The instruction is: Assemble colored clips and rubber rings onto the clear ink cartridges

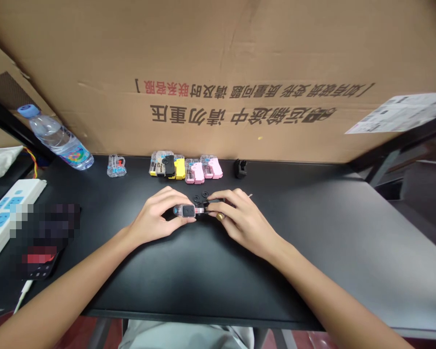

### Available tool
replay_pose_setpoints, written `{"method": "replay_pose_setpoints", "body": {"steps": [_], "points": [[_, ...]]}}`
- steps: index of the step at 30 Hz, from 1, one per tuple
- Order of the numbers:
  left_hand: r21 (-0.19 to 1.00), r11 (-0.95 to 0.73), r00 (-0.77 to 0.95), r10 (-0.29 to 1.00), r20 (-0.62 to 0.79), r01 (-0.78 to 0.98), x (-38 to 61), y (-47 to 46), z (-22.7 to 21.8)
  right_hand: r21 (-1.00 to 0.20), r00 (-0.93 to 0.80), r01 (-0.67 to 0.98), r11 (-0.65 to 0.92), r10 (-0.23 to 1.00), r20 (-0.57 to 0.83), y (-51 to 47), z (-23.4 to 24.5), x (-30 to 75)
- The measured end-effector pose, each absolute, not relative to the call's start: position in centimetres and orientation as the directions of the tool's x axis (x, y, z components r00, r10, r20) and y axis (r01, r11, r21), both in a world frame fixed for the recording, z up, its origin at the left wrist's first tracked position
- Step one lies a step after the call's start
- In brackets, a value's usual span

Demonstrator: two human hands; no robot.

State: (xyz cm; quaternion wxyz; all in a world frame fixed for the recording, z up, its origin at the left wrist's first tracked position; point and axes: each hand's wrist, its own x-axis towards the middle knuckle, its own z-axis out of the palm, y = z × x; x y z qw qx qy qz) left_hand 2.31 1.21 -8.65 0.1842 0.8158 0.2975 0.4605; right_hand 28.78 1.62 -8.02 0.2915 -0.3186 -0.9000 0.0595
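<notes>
My left hand [165, 213] is closed around a small clear plastic device [188, 211] with a dark rectangular end panel turned up. My right hand [241, 218], with a gold-coloured ring on one finger, pinches a small black part at the device's right end; the fingers hide most of that part. Just beyond the fingertips lie small black round pieces [196, 198] on the black table [160, 276]. Farther back stands a row of similar small clear cases, some with yellow parts [179, 168] and others with pink parts [197, 172].
A clear plastic piece [116, 166] and a black block [240, 168] sit along the back. At left are a tilted water bottle [60, 138], a white power strip [7, 213] and a phone [45, 264] with a cable. A large cardboard sheet [218, 48] walls off the back.
</notes>
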Motion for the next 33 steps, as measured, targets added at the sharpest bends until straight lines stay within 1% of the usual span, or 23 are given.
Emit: {"method": "replay_pose_setpoints", "body": {"steps": [3, 6, 8, 10, 11, 13, 16, 19, 21, 24, 26, 29, 33], "points": [[0.585, -0.73, 0.38, 0.683, 0.624, 0.354, 2.2, 1.2, -8.6, -0.305, -0.598, 0.547, 0.78, 0.619, 0.51, 2.6, -7.8, 29.7], [0.599, -0.692, 0.35, 0.722, 0.597, 0.404, 2.0, 1.2, -8.6, -0.304, -0.473, 0.627, 0.718, 0.66, 0.584, 4.2, -7.7, 31.7], [0.607, -0.669, 0.344, 0.742, 0.575, 0.429, 1.9, 1.1, -8.7, -0.326, -0.288, 0.74, 0.589, 0.715, 0.637, 5.5, -7.9, 33.6], [0.614, -0.651, 0.35, 0.759, 0.55, 0.446, 1.9, 1.0, -8.8, -0.362, -0.097, 0.831, 0.422, 0.751, 0.653, 6.9, -8.6, 35.6], [0.618, -0.644, 0.355, 0.765, 0.537, 0.451, 2.0, 0.9, -8.8, -0.371, -0.025, 0.863, 0.343, 0.762, 0.647, 7.5, -9.1, 36.5], [0.626, -0.632, 0.369, 0.775, 0.514, 0.456, 2.1, 0.8, -8.9, -0.368, 0.045, 0.901, 0.228, 0.796, 0.604, 8.7, -10.1, 37.9], [0.64, -0.615, 0.377, 0.788, 0.486, 0.461, 2.2, 0.6, -9.1, -0.347, 0.035, 0.923, 0.166, 0.862, 0.506, 9.9, -11.6, 38.7], [0.645, -0.595, 0.381, 0.803, 0.458, 0.48, 2.1, 0.5, -9.3, -0.349, -0.012, 0.919, 0.186, 0.895, 0.446, 10.3, -12.2, 38.1], [0.64, -0.579, 0.388, 0.815, 0.431, 0.505, 2.1, 0.5, -9.3, -0.388, -0.019, 0.9, 0.2, 0.906, 0.424, 10.2, -12.2, 37.5], [0.625, -0.552, 0.382, 0.834, 0.398, 0.552, 1.9, 0.5, -9.4, -0.48, 0.001, 0.853, 0.206, 0.918, 0.396, 9.6, -12.0, 36.7], [0.614, -0.541, 0.376, 0.841, 0.39, 0.575, 1.9, 0.4, -9.5, -0.513, 0.002, 0.832, 0.213, 0.922, 0.386, 9.2, -11.9, 36.4], [0.607, -0.537, 0.376, 0.844, 0.384, 0.586, 1.9, 0.4, -9.5, -0.499, -0.03, 0.834, 0.235, 0.922, 0.385, 8.9, -12.0, 36.0], [0.635, -0.521, 0.349, 0.854, 0.387, 0.571, 1.4, 0.9, -9.0, -0.434, -0.093, 0.852, 0.292, 0.902, 0.423, 9.3, -12.2, 35.9]]}}
